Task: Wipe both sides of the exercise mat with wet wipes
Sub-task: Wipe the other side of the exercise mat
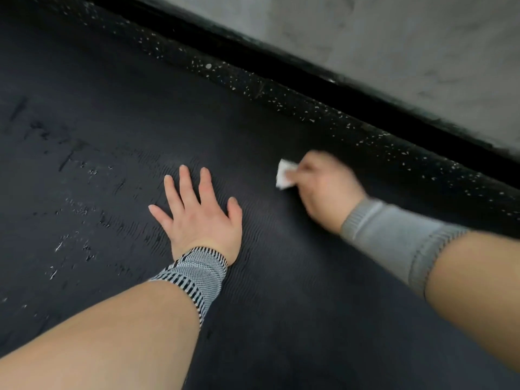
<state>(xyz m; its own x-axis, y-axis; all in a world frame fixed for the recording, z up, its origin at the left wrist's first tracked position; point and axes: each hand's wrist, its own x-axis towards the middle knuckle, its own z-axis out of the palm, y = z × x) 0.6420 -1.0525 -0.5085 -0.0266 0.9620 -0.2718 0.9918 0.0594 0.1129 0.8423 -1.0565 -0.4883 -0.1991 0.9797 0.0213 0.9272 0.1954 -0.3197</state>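
Gym: speckled rubber floor (281, 97), exercise mat (112, 122), concrete wall (394, 38).

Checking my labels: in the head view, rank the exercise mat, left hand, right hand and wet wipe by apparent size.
1. Exercise mat, by far.
2. Left hand and right hand: too alike to rank; the right is blurred and curled.
3. Wet wipe, partly hidden.

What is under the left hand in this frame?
The left hand lies flat, fingers spread, on the dark ribbed exercise mat. Nothing shows between palm and mat, though the patch beneath the palm is covered. The right hand holds the white wipe.
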